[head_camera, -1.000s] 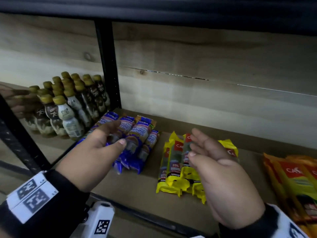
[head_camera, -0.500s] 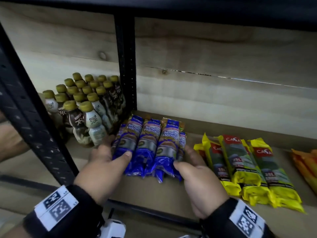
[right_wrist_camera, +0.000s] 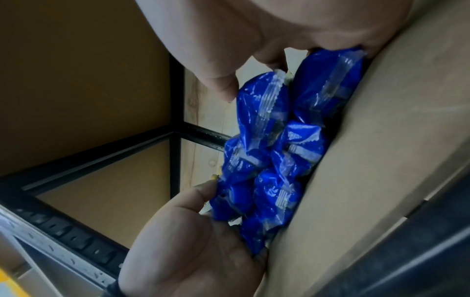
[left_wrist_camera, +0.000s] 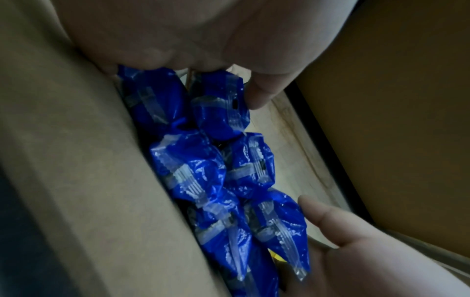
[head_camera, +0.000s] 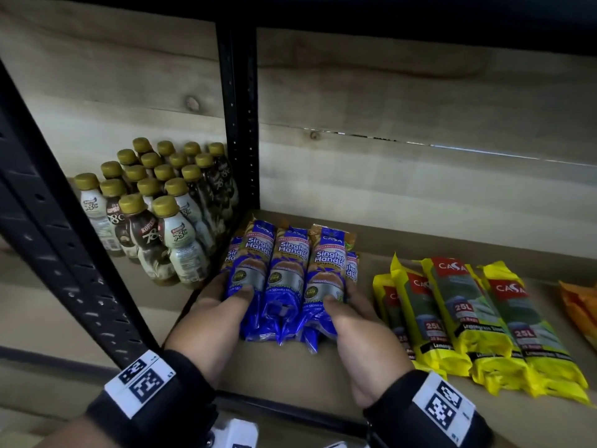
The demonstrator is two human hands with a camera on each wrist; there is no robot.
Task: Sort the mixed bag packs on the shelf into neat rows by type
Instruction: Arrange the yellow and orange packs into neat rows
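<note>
On the shelf board (head_camera: 284,367), beside the yellow packs (head_camera: 478,321), a bundle of blue garbage-bag packs (head_camera: 287,279) is clasped between left hand (head_camera: 210,321) and right hand (head_camera: 361,331). Soft, light, slippery film is judged; flank grip is advised.

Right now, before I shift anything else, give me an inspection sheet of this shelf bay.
Surface: brown board shelf, black metal frame.
Job's things: blue Singlet Handle garbage-bag packs bunched side by side, stacked in layers; yellow Casa 25L bag packs in a row to their right, apart; orange packs at the right edge.
Clutter: gold-capped coffee bottles in the neighbouring left bay.
Hands: left hand and right hand grip the blue bunch from either side.
Cables: nothing seen.
Surroundings: pale wood-grain back panel.
</note>
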